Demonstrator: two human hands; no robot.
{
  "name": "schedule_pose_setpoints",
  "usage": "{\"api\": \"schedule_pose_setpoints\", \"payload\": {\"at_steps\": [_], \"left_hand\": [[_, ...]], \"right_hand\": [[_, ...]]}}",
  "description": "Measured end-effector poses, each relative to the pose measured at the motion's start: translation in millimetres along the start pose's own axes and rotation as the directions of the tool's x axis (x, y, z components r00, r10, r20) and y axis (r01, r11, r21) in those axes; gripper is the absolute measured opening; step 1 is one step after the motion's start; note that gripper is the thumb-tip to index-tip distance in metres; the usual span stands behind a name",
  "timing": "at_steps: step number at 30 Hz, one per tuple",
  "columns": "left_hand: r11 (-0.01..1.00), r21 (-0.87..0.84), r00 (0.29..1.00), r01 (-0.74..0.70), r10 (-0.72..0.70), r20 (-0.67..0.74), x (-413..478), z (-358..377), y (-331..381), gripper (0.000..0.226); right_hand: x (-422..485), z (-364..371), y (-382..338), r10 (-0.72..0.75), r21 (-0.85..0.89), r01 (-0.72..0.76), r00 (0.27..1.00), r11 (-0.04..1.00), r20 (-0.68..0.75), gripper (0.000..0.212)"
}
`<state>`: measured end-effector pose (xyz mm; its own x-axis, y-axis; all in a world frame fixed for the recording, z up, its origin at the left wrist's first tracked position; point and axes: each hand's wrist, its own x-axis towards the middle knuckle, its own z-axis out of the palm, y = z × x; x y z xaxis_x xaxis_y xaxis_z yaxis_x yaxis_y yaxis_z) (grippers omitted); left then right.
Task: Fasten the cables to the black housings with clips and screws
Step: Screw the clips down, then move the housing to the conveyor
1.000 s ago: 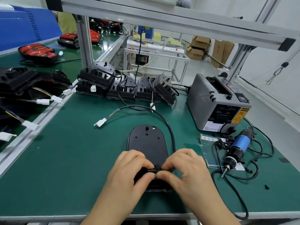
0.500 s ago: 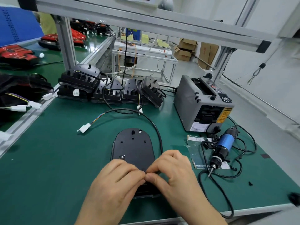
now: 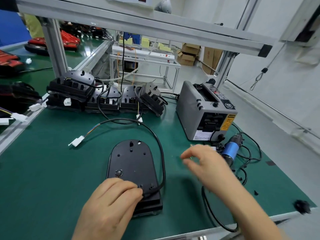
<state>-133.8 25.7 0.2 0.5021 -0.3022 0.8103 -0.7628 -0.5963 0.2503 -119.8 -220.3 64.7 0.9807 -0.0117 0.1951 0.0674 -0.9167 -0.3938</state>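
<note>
Black cable [image 3: 161,153] lies pinned under the curled fingers [image 3: 133,189] of the left hand [image 3: 110,203], which hold its near end down on the near end of the black housing [image 3: 131,161]. The thumb is hidden beneath the hand.

The housing lies flat on the green table [image 3: 43,170], rounded end away from the person. From the fingers the cable runs up along the housing's right edge, arcs over its far end and finishes to the left in a white connector [image 3: 77,140] resting on the table.

To the right, well apart from the housing, the right hand [image 3: 206,163] hovers above the table, blurred. Its fingers [image 3: 188,153] are loosely curved, with an open gap between thumb and forefinger.

Just beyond that hand a blue electric screwdriver [image 3: 229,151] lies on the table among its own dark cords. Behind it stands a grey tape dispenser [image 3: 192,108].

Along the far edge sits a row of further black housings [image 3: 103,99] with cables trailing from them, beside the upright of an aluminium frame [image 3: 55,45].
</note>
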Motion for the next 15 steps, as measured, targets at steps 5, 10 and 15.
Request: {"api": "schedule_pose_setpoints", "payload": {"at_steps": [5,10,15], "left_hand": [[1.000,-0.005,1.000,-0.010,0.010,-0.003,0,2,-1,0.015],[1.000,0.006,0.999,-0.027,0.027,-0.023,1,3,-1,0.017],[0.999,0.013,0.999,-0.031,0.031,-0.015,0,3,-2,0.016]], "right_hand": [[49,-32,72,0.321,-0.361,-0.349,0.937,0.865,-0.135,0.026],[75,-22,102,0.432,-0.509,-0.383,0.901,0.770,-0.024,0.014],[85,-14,102,0.478,-0.577,-0.387,0.878,0.719,0.008,0.022]]}}
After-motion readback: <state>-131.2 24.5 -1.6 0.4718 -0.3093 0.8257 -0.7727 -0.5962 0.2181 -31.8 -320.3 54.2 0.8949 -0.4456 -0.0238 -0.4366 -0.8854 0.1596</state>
